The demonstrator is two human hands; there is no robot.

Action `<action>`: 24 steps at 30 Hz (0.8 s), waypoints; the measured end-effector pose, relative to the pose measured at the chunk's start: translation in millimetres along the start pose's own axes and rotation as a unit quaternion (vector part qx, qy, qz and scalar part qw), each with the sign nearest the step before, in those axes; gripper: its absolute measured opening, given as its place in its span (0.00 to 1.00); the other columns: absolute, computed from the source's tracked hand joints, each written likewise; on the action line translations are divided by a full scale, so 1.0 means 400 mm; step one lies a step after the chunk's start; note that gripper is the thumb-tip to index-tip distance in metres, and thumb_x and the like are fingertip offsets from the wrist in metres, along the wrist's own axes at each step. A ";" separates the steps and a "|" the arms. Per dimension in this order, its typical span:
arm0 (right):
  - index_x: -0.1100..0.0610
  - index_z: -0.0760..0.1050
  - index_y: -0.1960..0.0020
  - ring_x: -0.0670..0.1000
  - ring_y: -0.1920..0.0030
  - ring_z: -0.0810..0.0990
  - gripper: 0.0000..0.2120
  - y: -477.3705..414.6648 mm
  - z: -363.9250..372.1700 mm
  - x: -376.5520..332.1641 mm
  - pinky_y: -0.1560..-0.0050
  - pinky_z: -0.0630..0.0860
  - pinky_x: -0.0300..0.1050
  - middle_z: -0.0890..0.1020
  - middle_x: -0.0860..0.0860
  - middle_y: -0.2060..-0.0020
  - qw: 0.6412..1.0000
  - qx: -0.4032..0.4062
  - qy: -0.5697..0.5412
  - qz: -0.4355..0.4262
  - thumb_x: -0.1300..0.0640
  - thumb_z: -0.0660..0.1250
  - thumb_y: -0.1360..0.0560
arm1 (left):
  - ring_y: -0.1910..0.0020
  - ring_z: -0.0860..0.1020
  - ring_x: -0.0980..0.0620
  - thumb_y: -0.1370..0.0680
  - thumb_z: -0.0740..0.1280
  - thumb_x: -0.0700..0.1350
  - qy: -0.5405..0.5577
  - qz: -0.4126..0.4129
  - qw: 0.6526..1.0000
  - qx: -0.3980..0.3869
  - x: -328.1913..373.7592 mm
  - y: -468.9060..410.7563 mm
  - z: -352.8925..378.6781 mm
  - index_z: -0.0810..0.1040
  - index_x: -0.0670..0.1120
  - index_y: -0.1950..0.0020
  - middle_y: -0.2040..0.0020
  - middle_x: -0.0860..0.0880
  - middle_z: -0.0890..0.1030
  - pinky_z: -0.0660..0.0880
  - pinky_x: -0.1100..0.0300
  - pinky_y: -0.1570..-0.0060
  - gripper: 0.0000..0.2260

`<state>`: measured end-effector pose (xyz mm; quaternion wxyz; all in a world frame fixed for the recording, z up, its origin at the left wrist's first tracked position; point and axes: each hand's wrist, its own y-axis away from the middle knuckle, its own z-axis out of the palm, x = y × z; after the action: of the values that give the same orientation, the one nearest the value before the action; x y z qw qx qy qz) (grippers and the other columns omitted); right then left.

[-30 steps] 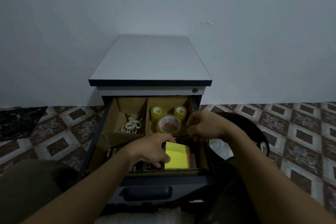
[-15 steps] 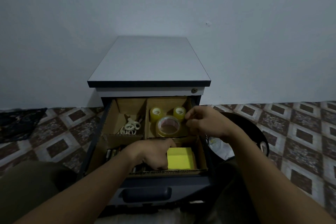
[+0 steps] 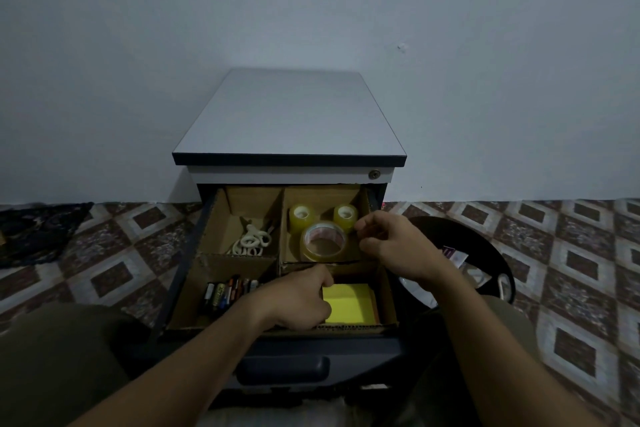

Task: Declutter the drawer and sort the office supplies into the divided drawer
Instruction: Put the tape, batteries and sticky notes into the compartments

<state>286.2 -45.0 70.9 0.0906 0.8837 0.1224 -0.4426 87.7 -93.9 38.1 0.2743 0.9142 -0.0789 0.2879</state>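
Right hand point(image 3: 394, 246): shifted rearward since the earlier frame, from the front compartment's wall to the right wall of the tape compartment; held fingers curled against the cardboard, could not tell whether pinching it or nothing
Left hand point(image 3: 298, 298): stayed low in the front right compartment; gripped the left edge of the yellow note pad point(image 3: 349, 303) with curled fingers and thumb
Yellow note pad: lay flat in the front right compartment of the drawer point(image 3: 363, 354); counted one, with a thin orange edge at its right side, possibly a second
Step in hand: judged as seating the pad; called for pressing it flat and square against the cardboard divider point(image 3: 242, 262), bracing the soft wall, then sliding fingers out sideways
Tape rolls point(image 3: 323, 242): counted three, back right; two small yellowish, one larger clear
Scissors point(image 3: 251, 239): back left; looked like two white-handled pairs, overlapped, count unsure
Pens and markers point(image 3: 225, 295): front left, side by side; too small and partly hidden for a firm count
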 end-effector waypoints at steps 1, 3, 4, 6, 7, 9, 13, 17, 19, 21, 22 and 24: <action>0.51 0.76 0.44 0.48 0.50 0.79 0.10 0.001 0.003 0.002 0.51 0.78 0.45 0.80 0.47 0.51 1.000 0.004 -0.002 0.000 0.61 0.67 0.24 | 0.55 0.76 0.55 0.22 0.66 0.48 0.020 0.004 1.000 -0.001 0.001 0.006 -0.004 0.68 0.53 0.32 0.50 0.53 0.78 0.72 0.58 0.60 0.19; 0.51 0.76 0.43 0.47 0.50 0.79 0.11 0.007 0.009 0.006 0.51 0.77 0.43 0.80 0.46 0.51 1.000 0.013 0.000 0.002 0.61 0.67 0.24 | 0.56 0.78 0.54 0.21 0.65 0.49 0.076 0.013 0.997 0.006 0.001 0.025 -0.011 0.68 0.52 0.30 0.50 0.52 0.80 0.74 0.56 0.58 0.20; 0.51 0.76 0.42 0.47 0.50 0.79 0.11 0.011 0.012 0.007 0.50 0.78 0.43 0.80 0.45 0.51 1.000 0.019 0.003 0.001 0.60 0.67 0.23 | 0.56 0.79 0.54 0.20 0.65 0.50 0.095 0.023 0.995 0.021 0.002 0.038 -0.014 0.69 0.52 0.30 0.49 0.53 0.81 0.75 0.56 0.57 0.18; 0.50 0.75 0.41 0.44 0.49 0.79 0.12 0.022 0.023 0.006 0.50 0.77 0.42 0.79 0.42 0.51 0.999 0.037 0.016 -0.003 0.59 0.66 0.23 | 0.50 0.80 0.57 0.18 0.64 0.49 0.109 0.054 0.989 0.085 0.001 0.068 -0.020 0.73 0.52 0.34 0.45 0.56 0.80 0.78 0.60 0.52 0.13; 0.50 0.75 0.40 0.42 0.49 0.78 0.12 0.031 0.032 0.002 0.51 0.76 0.40 0.78 0.40 0.51 0.998 0.049 0.029 -0.007 0.59 0.66 0.22 | 0.47 0.79 0.60 0.18 0.63 0.49 0.107 0.070 0.984 0.127 -0.003 0.084 -0.023 0.74 0.53 0.35 0.44 0.57 0.79 0.78 0.63 0.50 0.11; 0.50 0.74 0.38 0.40 0.50 0.76 0.13 0.052 0.058 -0.002 0.52 0.75 0.37 0.77 0.41 0.50 0.995 0.078 0.053 -0.017 0.57 0.64 0.21 | 0.45 0.77 0.62 0.18 0.63 0.49 0.087 0.089 0.969 0.213 -0.019 0.115 -0.024 0.75 0.55 0.38 0.45 0.59 0.78 0.75 0.67 0.50 0.09; 0.50 0.71 0.35 0.47 0.42 0.73 0.14 0.116 0.135 0.005 0.42 0.75 0.48 0.77 0.47 0.41 0.985 0.116 0.122 -0.047 0.50 0.61 0.20 | 0.33 0.66 0.63 0.18 0.60 0.54 -0.021 0.091 0.936 0.339 -0.096 0.162 0.006 0.70 0.58 0.31 0.34 0.60 0.72 0.66 0.63 0.32 0.15; 0.46 0.64 0.30 0.46 0.34 0.67 0.21 0.187 0.215 -0.004 0.33 0.68 0.48 0.71 0.45 0.33 0.967 0.126 0.211 -0.062 0.41 0.51 0.20 | 0.24 0.46 0.61 0.20 0.49 0.65 -0.068 0.043 0.931 0.356 -0.146 0.192 0.051 0.59 0.53 0.20 0.20 0.56 0.56 0.46 0.63 0.26 0.31; 0.45 0.59 0.26 0.46 0.27 0.61 0.27 0.207 0.242 -0.011 0.27 0.63 0.50 0.65 0.44 0.28 0.956 0.121 0.262 -0.058 0.38 0.43 0.21 | 0.23 0.39 0.58 0.24 0.39 0.68 -0.082 0.021 0.935 0.344 -0.156 0.192 0.066 0.51 0.55 0.19 0.19 0.56 0.47 0.43 0.57 0.24 0.36; 0.45 0.55 0.23 0.47 0.23 0.54 0.29 0.218 0.262 -0.013 0.23 0.56 0.52 0.59 0.44 0.23 0.949 0.111 0.292 -0.052 0.37 0.40 0.20 | 0.22 0.34 0.55 0.24 0.35 0.68 -0.111 0.003 0.937 0.333 -0.158 0.184 0.075 0.44 0.56 0.19 0.19 0.56 0.39 0.43 0.50 0.22 0.35; 0.46 0.54 0.22 0.48 0.22 0.53 0.29 0.222 0.271 -0.014 0.23 0.54 0.54 0.58 0.45 0.22 0.945 0.113 0.302 -0.051 0.37 0.40 0.20 | 0.22 0.32 0.54 0.23 0.35 0.67 -0.125 -0.004 0.934 0.334 -0.156 0.182 0.077 0.42 0.57 0.19 0.20 0.55 0.36 0.42 0.48 0.22 0.33; 0.48 0.58 0.23 0.50 0.22 0.54 0.29 0.226 0.283 -0.012 0.24 0.55 0.57 0.60 0.47 0.22 0.936 0.133 0.321 -0.057 0.38 0.43 0.19 | 0.23 0.30 0.53 0.22 0.34 0.66 -0.151 -0.012 0.926 0.347 -0.151 0.179 0.082 0.39 0.57 0.20 0.21 0.55 0.33 0.39 0.47 0.22 0.32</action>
<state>224.4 -162.2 12.6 -0.0971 0.9742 0.1353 -0.1523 32.0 -172.7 14.0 -0.0714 0.9857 -0.0037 0.1524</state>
